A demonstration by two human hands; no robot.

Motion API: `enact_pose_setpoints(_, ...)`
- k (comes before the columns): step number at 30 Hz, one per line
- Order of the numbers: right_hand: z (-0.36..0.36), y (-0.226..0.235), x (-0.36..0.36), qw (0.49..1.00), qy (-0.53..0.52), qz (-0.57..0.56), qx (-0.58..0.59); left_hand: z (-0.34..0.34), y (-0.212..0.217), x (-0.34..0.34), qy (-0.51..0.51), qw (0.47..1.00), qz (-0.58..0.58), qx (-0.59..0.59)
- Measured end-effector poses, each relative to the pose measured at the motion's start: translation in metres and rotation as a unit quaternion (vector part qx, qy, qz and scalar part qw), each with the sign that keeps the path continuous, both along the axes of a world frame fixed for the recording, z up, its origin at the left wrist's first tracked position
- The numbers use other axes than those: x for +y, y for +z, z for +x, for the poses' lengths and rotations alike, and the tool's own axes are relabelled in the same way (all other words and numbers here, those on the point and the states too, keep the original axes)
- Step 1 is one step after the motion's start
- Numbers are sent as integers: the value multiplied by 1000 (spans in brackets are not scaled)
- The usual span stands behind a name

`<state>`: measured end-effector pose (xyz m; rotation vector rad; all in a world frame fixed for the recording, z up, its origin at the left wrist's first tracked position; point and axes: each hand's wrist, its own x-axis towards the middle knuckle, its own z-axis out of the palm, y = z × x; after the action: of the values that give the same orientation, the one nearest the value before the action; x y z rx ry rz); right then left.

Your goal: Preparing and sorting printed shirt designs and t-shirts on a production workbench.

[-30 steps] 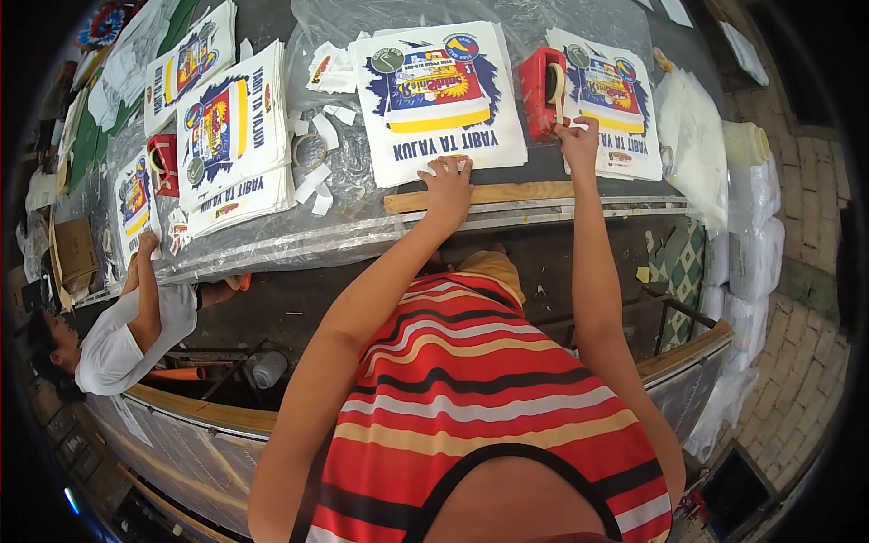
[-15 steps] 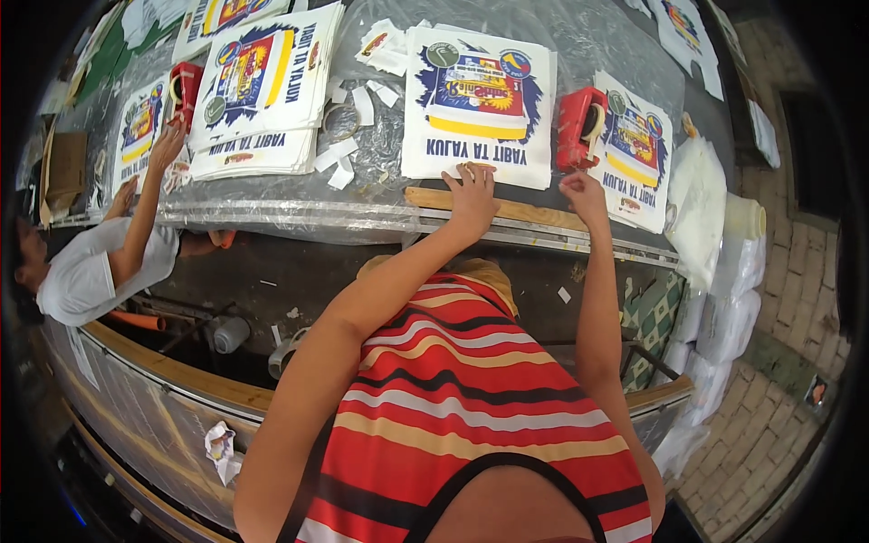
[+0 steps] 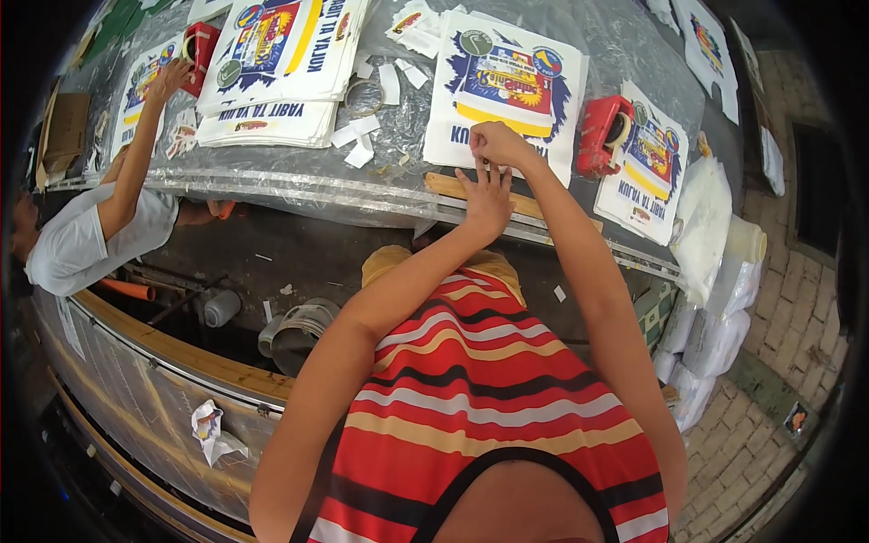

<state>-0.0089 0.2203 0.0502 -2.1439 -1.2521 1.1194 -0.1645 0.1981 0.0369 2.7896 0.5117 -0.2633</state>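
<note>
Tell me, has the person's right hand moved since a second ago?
Yes. The right hand left the spot beside the red tape dispenser and came leftward onto the near edge of the printed bag stack, just above the left hand.

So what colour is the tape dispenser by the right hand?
Red. The tape dispenser sits on the table just right of the right hand; the head view shows it.

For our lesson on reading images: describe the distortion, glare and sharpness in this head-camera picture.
Head view: fisheye bends the table edge into a curve and leaves black corners; soft daylight, with pale glare on the clear plastic sheet; the left hand and right hand at the printed white bag are fairly sharp, while the rim smears.
</note>
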Motion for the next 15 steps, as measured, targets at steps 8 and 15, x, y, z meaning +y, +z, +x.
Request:
enact_pose_setpoints(8,-2,-14,7,985,55,25,-162,13,-6,-7,4,995,29,93)
enact_pose_setpoints(15,28,-13,-17,990,27,-39,-132,14,-8,-8,-7,995,35,97)
